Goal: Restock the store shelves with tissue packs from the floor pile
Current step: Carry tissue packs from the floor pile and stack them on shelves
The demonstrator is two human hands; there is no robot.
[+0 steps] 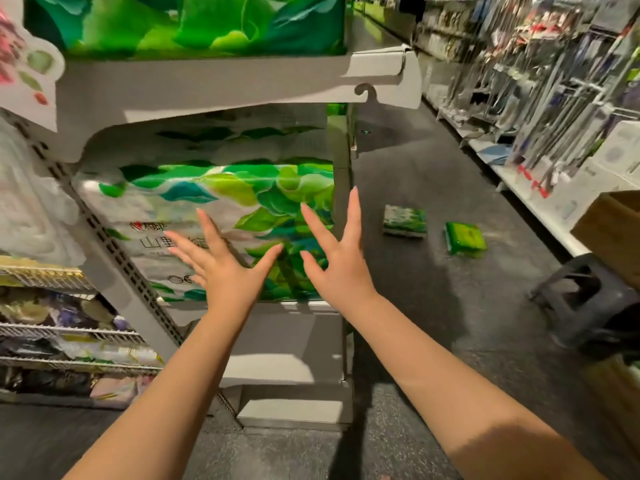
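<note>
Left hand [221, 268]: fingers [204, 223] spread wide and straight, holding nothing, in front of the printed face of a big tissue pack [207, 216]. Whether they touch the wrap, cannot tell.

Right hand [337, 268]: fingers [353, 209] also splayed straight, gripping nothing, over the pack's right end by the shelf post [341, 168]. Both bare forearms reach in from the bottom of the view.

The tissue pack, white with green leaf print, sits on the lower shelf [301, 306] and fills it side to side. Another green pack [194, 22] lies on the upper shelf [207, 84].

On the dark floor [433, 306] to the right, well apart from the hands: two small tissue packs, one white-green [404, 221], one bright green [464, 238], near each other but not touching. A dark stool [581, 296] stands further right, beside a cardboard box [613, 230]. Wire racks [69, 334] of goods at left.
</note>
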